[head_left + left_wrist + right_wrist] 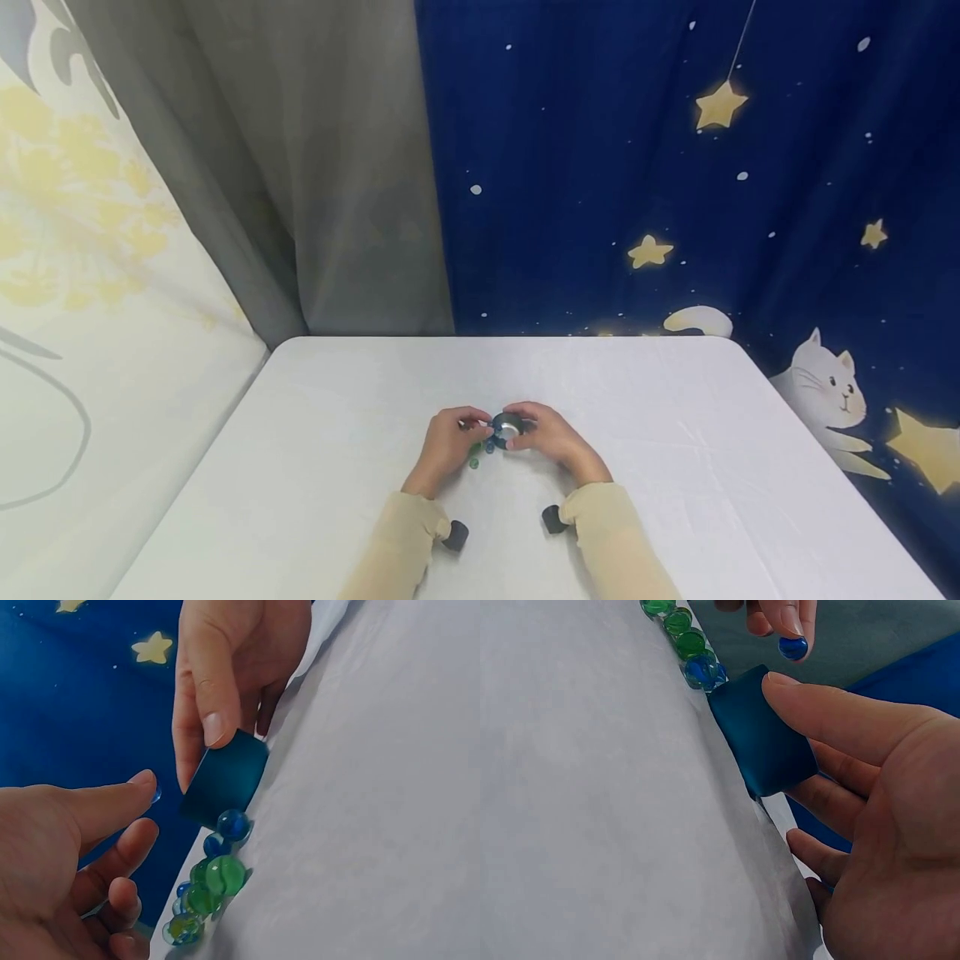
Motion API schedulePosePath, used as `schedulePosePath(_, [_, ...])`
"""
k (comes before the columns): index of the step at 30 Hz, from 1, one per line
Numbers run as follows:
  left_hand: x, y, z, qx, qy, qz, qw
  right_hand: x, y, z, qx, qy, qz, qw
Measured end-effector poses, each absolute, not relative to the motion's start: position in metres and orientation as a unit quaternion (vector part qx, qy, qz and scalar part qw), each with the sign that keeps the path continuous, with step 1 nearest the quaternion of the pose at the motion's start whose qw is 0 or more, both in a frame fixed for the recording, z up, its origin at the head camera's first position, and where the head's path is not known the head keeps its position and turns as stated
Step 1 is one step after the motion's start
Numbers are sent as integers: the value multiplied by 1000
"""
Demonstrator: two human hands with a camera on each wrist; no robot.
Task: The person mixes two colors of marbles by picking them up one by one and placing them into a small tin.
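Observation:
Between thumb and fingertip, my left hand (447,442) pinches a blue marble (793,648), held up beside the mouth of a small teal metal cup (227,780). My right hand (557,437) grips that cup from the right, thumb on its near side and fingers behind. The cup's silvery inside (510,429) shows from above. Close to its left side lie several glass marbles on the table: blue ones (233,824) nearest the cup, green ones (225,875) farther along the row.
A white cloth covers the table (345,400). Behind it hang a grey curtain (360,208) and a dark blue curtain (570,167) with stars. Black wrist straps (456,536) show at both beige sleeves (622,542).

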State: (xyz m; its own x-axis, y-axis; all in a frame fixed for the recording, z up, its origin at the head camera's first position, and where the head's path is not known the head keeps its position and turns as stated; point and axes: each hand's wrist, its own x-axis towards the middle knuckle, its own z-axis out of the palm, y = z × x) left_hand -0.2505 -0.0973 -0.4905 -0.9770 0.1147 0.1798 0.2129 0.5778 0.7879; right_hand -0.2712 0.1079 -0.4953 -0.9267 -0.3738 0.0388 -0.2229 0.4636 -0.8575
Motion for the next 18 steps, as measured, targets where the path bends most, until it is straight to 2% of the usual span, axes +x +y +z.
schedulePosePath(18, [-246,-88,-490,-139,-885,-439,78,-273,109,-494,-178,846,-496,80])
